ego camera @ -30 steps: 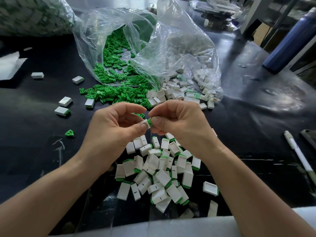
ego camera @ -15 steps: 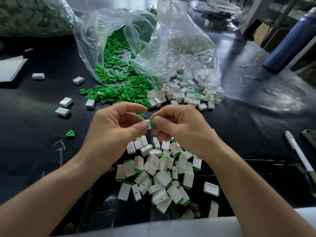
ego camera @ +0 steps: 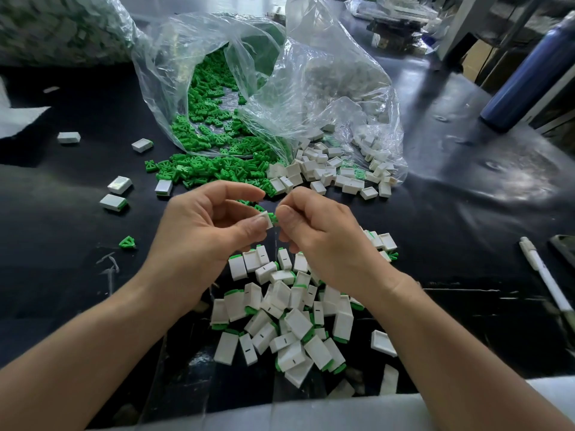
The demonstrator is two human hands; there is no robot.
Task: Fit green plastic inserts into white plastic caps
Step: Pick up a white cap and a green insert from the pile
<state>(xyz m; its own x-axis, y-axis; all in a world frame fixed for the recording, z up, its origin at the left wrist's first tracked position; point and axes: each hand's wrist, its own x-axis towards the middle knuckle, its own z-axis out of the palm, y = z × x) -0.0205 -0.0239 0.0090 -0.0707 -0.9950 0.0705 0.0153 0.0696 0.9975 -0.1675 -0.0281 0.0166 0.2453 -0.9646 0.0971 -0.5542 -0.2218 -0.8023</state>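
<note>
Two hands meet above the black worktop: the left hand has its grip clamped, thumb against fingers, on one white cap, and the right hand pinches one green insert at that cap's open end. Directly beneath lies a heap of finished caps, too many to count; beyond, loose inserts spill from a clear bag beside a heap of empty caps. Five stray caps and one lone insert lie at left, one pen at right.

Two hands, two open bags, one pen, one bottle, countless caps, inserts
</note>
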